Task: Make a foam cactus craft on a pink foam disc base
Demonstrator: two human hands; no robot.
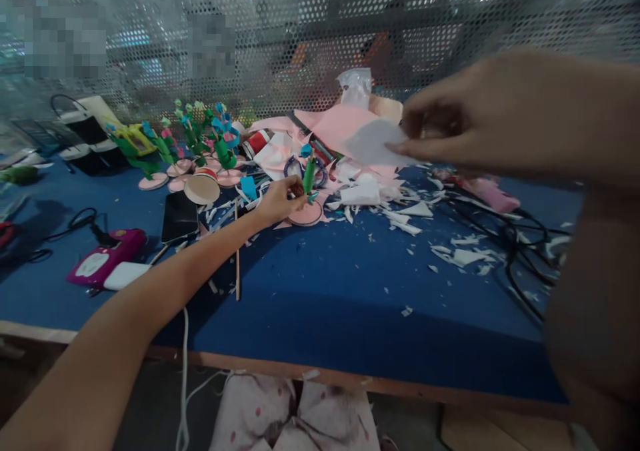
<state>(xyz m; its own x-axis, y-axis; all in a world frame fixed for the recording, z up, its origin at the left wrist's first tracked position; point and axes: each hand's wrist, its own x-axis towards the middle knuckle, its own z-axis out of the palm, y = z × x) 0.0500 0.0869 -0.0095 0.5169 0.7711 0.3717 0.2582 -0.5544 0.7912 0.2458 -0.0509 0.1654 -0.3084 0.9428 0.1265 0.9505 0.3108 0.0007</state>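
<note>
1. The left hand (pixel 283 201), at 12 o'clock on the table (pixel 330 317), curls its fingers at the base of the green stem (pixel 309 175); whether they grip is unclear.
2. That stem stands upright on a pink disc (pixel 306 213).
3. The right hand (pixel 480 114), at 1 o'clock, pinches a piece of white paper (pixel 373 143).
4. Paper flowers (pixel 197 131) cluster at 11 o'clock, black cables (pixel 513 244) at 3.

No readable text or numbers show anywhere.
</note>
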